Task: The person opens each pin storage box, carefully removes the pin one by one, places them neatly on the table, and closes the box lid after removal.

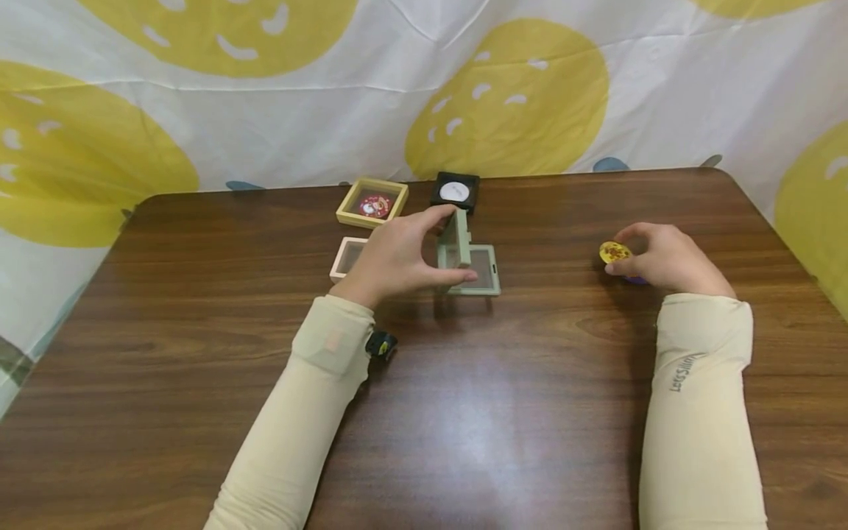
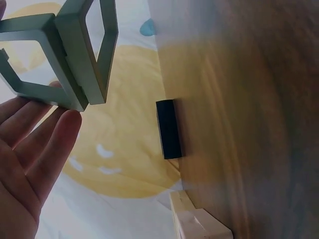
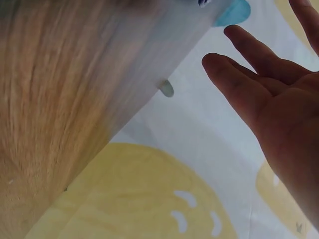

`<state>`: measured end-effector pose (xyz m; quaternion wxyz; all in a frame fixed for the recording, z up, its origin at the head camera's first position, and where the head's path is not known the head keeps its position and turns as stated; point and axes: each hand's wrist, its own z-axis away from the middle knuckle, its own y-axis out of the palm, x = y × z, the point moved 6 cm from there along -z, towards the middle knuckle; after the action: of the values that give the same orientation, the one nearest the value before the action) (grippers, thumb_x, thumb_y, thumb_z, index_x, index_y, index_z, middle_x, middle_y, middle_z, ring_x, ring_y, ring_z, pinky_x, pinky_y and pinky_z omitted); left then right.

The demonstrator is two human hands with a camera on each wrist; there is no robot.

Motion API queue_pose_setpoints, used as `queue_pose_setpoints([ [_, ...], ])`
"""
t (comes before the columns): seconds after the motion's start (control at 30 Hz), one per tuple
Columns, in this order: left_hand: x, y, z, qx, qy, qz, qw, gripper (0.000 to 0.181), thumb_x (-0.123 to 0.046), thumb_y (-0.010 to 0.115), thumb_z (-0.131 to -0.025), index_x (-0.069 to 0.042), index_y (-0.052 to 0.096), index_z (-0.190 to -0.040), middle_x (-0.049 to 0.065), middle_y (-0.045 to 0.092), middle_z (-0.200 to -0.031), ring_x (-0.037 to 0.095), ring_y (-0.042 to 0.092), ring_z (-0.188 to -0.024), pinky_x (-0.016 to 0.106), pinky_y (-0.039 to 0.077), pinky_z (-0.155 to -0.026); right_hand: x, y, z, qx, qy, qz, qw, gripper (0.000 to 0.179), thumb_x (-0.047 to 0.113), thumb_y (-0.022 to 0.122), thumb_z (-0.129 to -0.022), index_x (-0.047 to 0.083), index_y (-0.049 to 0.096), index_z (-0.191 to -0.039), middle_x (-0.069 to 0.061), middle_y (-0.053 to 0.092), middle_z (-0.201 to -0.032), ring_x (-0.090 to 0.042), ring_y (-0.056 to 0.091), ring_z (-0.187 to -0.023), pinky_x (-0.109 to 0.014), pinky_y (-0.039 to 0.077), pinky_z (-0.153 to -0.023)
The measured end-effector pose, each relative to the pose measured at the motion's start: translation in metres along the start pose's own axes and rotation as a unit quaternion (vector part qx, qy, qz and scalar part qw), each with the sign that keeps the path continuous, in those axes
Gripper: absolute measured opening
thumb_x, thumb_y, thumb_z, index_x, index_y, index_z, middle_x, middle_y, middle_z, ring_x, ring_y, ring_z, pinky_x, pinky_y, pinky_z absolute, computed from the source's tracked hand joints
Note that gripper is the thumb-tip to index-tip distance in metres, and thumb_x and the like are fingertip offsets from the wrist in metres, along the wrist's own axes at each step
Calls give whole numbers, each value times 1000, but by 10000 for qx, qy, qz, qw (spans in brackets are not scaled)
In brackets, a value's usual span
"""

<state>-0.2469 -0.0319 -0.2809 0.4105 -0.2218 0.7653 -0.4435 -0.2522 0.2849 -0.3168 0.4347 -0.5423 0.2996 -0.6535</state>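
Note:
My left hand point(image 1: 414, 254) grips a pale green hinged display frame point(image 1: 486, 271) between thumb and fingers. Its two halves stand spread apart like an opened book, with clear windows in both; in the left wrist view the green frame point(image 2: 75, 59) sits above the fingertips. Over to the right, my right hand point(image 1: 672, 258) pinches a round yellow badge point(image 1: 615, 252) with a brownish picture, between thumb and forefinger. Partly hidden under that hand is a purple-blue item point(image 1: 636, 280). In the right wrist view the right hand point(image 3: 279, 94) shows, but the yellow badge does not.
A yellow frame point(image 1: 372, 202) holding a red round badge and a black frame point(image 1: 455, 191) with a white disc stand near the back edge. A pinkish frame point(image 1: 346, 258) is partly behind the left hand. A lemon-patterned cloth point(image 1: 371, 110) hangs behind the brown table point(image 1: 497, 412).

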Motion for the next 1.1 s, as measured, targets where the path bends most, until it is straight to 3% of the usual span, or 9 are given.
queue_pose_setpoints([
  [0.47, 2, 1, 0, 25, 24, -52, 10000, 86, -57, 77, -67, -14, 48, -136, 4, 67, -114, 17, 63, -104, 36, 50, -86, 2, 11, -7, 96, -140, 128, 9998, 53, 28, 68, -84, 0, 52, -126, -28, 54, -121, -39, 50, -107, -55, 40, -89],
  [1.1, 1, 2, 1, 21, 93, -281, 9996, 87, -60, 76, -67, -14, 48, -136, 4, 67, -114, 19, 64, -102, 36, 51, -83, 4, 18, -10, 182, 83, 202, 9996, 54, 21, 68, -83, -6, 50, -127, -31, 48, -130, -45, 45, -115, -60, 36, -98],
])
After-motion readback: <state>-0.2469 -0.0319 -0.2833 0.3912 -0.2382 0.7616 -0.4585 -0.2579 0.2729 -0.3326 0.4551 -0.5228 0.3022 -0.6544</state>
